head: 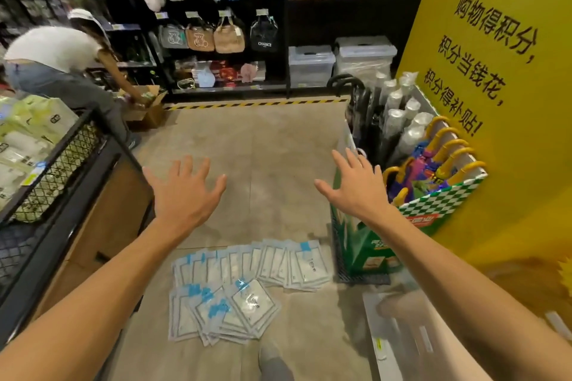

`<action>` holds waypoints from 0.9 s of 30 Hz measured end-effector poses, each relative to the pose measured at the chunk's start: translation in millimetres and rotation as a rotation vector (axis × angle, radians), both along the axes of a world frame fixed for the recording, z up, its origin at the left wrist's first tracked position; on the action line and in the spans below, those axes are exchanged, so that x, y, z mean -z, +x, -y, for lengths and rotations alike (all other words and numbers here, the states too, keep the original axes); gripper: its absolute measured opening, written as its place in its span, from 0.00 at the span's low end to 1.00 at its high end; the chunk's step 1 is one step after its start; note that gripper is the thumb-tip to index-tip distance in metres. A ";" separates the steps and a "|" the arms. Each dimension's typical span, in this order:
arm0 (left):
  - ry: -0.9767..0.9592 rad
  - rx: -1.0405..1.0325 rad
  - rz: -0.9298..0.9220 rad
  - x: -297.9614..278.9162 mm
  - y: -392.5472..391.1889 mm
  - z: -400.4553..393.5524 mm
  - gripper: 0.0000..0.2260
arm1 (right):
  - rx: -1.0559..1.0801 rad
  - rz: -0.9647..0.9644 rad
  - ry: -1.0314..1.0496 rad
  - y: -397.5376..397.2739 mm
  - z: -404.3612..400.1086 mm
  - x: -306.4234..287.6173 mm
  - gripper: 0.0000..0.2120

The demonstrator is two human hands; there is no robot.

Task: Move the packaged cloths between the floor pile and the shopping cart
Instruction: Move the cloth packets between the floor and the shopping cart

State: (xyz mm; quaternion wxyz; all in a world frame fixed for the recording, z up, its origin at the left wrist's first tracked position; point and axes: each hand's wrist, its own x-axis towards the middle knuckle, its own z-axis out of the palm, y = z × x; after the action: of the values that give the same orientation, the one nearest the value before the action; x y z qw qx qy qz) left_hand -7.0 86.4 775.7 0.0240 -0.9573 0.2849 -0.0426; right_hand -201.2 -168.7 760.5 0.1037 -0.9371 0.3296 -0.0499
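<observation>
The left hand [185,192] and right hand [356,185] are reaching forward, fingers spread, holding nothing. A black hanging bag [264,32] is reading "CHANCE"; the yellow sign [483,71] is showing Chinese characters. The packaged cloths [244,284] are lying fanned on the grey floor [263,164] below both hands, possibly beside a cart [390,334], blurred.

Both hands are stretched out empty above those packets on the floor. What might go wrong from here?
The packaged cloths lie in overlapping, slippery-looking rows, so a grab by the left hand or right hand may lift only a few and scatter the rest. The person's shoe is close to the pile and might step on packets. The umbrella bin stands right beside the pile, so an arm may bump it.
</observation>
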 end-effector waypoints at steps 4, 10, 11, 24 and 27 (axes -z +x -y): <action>0.029 0.051 -0.032 39.4 49.1 45.6 0.35 | 0.044 -0.032 -0.014 23.6 31.4 22.8 0.42; 0.091 0.091 -0.106 102.3 111.1 98.3 0.34 | 0.082 -0.056 -0.001 71.0 74.8 61.0 0.42; 0.113 0.101 -0.130 113.2 118.3 104.0 0.34 | 0.083 -0.071 0.008 77.2 80.8 69.8 0.42; 0.275 0.119 -0.262 341.2 162.9 151.0 0.35 | 0.079 -0.248 0.148 136.4 150.6 307.1 0.42; 0.319 0.121 -0.277 415.7 168.5 158.6 0.35 | 0.107 -0.262 0.179 140.3 164.6 384.7 0.43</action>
State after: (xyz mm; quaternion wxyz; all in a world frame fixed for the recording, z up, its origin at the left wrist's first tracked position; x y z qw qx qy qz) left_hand 161.5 -72.2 360.0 0.1332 -0.9193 0.3454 0.1334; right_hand -60.9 -333.3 375.8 0.1402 -0.9038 0.3926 0.0970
